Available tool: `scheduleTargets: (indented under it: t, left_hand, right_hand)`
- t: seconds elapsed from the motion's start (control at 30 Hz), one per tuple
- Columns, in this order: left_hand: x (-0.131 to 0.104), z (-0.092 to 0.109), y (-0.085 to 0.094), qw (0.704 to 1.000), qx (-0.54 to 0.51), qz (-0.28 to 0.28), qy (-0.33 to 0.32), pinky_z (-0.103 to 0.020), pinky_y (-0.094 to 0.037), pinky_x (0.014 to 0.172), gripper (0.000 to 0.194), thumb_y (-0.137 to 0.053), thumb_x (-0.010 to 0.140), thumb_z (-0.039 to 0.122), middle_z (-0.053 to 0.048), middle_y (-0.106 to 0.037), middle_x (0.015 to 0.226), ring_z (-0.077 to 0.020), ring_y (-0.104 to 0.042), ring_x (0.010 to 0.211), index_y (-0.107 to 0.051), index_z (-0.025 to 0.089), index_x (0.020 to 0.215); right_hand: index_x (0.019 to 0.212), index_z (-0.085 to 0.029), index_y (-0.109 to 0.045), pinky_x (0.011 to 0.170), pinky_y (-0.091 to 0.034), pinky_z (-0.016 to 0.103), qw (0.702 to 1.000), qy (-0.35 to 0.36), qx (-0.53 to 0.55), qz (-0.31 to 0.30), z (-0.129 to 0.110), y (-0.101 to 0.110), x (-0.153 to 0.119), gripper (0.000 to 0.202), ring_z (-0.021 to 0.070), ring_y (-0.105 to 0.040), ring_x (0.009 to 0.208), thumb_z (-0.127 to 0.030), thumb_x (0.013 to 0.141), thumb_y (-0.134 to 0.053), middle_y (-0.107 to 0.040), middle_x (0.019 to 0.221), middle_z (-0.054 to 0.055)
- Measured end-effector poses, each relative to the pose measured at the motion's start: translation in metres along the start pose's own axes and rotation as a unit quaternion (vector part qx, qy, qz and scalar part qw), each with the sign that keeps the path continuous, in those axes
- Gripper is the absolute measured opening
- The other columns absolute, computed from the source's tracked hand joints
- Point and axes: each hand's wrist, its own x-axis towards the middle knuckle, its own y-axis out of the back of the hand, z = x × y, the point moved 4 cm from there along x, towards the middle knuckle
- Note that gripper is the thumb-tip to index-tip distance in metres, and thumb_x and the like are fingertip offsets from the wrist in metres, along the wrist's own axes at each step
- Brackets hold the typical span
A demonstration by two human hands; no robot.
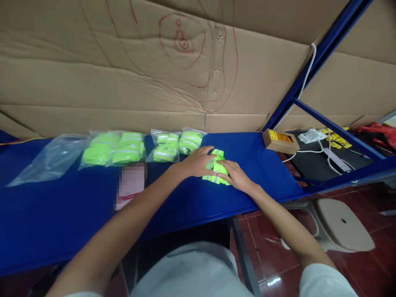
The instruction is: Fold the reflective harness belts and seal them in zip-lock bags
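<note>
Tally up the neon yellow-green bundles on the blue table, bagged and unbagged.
Bagged bundles: 4
Unbagged bundle, between the left hand and right hand: 1
Total: 5

ok that cloth is neon yellow-green with silvery stripes, same combo I'm seeing on the bagged bundles. Deep blue tabletop, tan cardboard wall with red scribbled rings, beige stool, dark red floor tiles.

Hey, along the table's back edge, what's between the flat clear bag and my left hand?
In the head view, four clear bags of neon green fabric lie in a row between the flat bag and your left hand.
</note>
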Motion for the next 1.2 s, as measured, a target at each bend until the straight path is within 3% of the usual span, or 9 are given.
scheduleTargets:
  t: [0.07, 0.2, 0.33, 0.47, 0.67, 0.8, 1.0, 1.1, 1.2]
  left_hand:
    - [-0.001, 0.002, 0.001, 1.000, 0.017, -0.026, 0.000, -0.052, -0.030, 0.118, 0.069, -0.076, 0.078, 0.053, -0.019, -0.035, 0.160, -0.0392, -0.034, 0.147, -0.061, 0.017, 0.135]
    - [0.001, 0.006, -0.006, 0.995, 0.015, -0.095, 0.003, -0.037, -0.050, 0.096, 0.069, -0.079, 0.069, 0.059, -0.016, -0.063, 0.127, -0.0318, -0.063, 0.115, -0.068, 0.014, 0.120]
    - [0.001, 0.006, -0.010, 0.995, 0.007, -0.104, -0.004, -0.029, -0.051, 0.086, 0.071, -0.079, 0.067, 0.060, -0.011, -0.066, 0.121, -0.0261, -0.066, 0.106, -0.065, 0.018, 0.123]
    - [-0.011, 0.016, -0.014, 0.998, 0.020, -0.062, 0.004, -0.035, -0.053, 0.085, 0.073, -0.083, 0.067, 0.055, -0.014, -0.066, 0.117, -0.0313, -0.065, 0.107, -0.061, 0.013, 0.122]
    - [-0.062, 0.051, -0.040, 0.995, 0.054, 0.081, 0.003, -0.045, -0.051, 0.096, 0.039, -0.063, 0.087, 0.017, -0.014, -0.060, 0.120, -0.0312, -0.060, 0.114, -0.051, 0.014, 0.124]
    - [-0.078, 0.057, -0.059, 0.991, 0.041, 0.130, -0.016, -0.048, -0.052, 0.096, 0.036, -0.055, 0.089, 0.009, -0.014, -0.060, 0.121, -0.0312, -0.060, 0.113, -0.050, 0.016, 0.124]
    - [-0.076, 0.050, -0.064, 0.985, -0.035, 0.163, -0.044, -0.045, -0.047, 0.110, 0.041, -0.053, 0.083, 0.001, -0.014, -0.053, 0.139, -0.0275, -0.050, 0.135, -0.048, 0.019, 0.120]
    - [-0.073, 0.043, -0.065, 0.986, -0.070, 0.149, -0.039, -0.038, -0.053, 0.099, 0.040, -0.055, 0.085, 0.006, -0.009, -0.061, 0.125, -0.0236, -0.063, 0.118, -0.046, 0.022, 0.121]
    - [-0.070, 0.036, -0.064, 0.987, -0.074, 0.139, -0.024, -0.037, -0.055, 0.093, 0.045, -0.062, 0.086, 0.016, -0.008, -0.064, 0.123, -0.0252, -0.067, 0.111, -0.044, 0.023, 0.127]
  right_hand:
    - [0.147, -0.020, -0.047, 0.108, -0.045, 0.050, 1.000, 0.010, 0.003, -0.008, -0.004, 0.001, -0.001, 0.057, 0.0318, -0.056, 0.129, -0.055, 0.102, -0.048, -0.058, 0.141, 0.016]
    - [0.152, -0.019, -0.040, 0.112, -0.043, 0.048, 0.999, 0.031, 0.013, -0.030, -0.007, -0.002, -0.004, 0.065, 0.0307, -0.052, 0.134, -0.056, 0.100, -0.051, -0.054, 0.146, 0.017]
    - [0.156, -0.017, -0.032, 0.113, -0.042, 0.052, 0.998, 0.038, 0.031, -0.049, -0.007, -0.005, -0.006, 0.079, 0.0343, -0.046, 0.140, -0.062, 0.095, -0.054, -0.046, 0.152, 0.021]
    - [0.155, -0.018, -0.033, 0.110, -0.045, 0.052, 0.997, 0.052, 0.025, -0.043, -0.018, -0.001, -0.010, 0.080, 0.0338, -0.050, 0.133, -0.061, 0.093, -0.059, -0.051, 0.145, 0.020]
    - [0.151, -0.015, -0.040, 0.104, -0.050, 0.051, 0.997, 0.062, -0.022, 0.039, -0.049, 0.005, -0.032, 0.066, 0.0337, -0.053, 0.128, -0.049, 0.098, -0.058, -0.052, 0.139, 0.022]
    - [0.143, -0.016, -0.052, 0.115, -0.037, 0.063, 0.992, 0.093, -0.087, 0.028, -0.059, 0.009, -0.038, 0.055, 0.0393, -0.039, 0.144, -0.047, 0.098, -0.059, -0.045, 0.153, 0.021]
    - [0.136, -0.016, -0.054, 0.097, -0.056, 0.042, 0.991, 0.134, 0.009, -0.023, -0.051, 0.006, -0.033, 0.049, 0.0267, -0.068, 0.114, -0.049, 0.100, -0.056, -0.069, 0.123, 0.015]
    - [0.128, -0.016, -0.059, 0.089, -0.059, 0.043, 0.994, 0.110, 0.002, -0.020, -0.045, 0.002, -0.029, 0.051, 0.0284, -0.071, 0.103, -0.055, 0.095, -0.060, -0.071, 0.114, 0.015]
    - [0.114, -0.017, -0.062, 0.099, -0.055, 0.048, 0.995, 0.098, 0.025, -0.013, -0.038, 0.002, -0.019, 0.049, 0.0328, -0.067, 0.115, -0.057, 0.088, -0.070, -0.072, 0.112, 0.014]
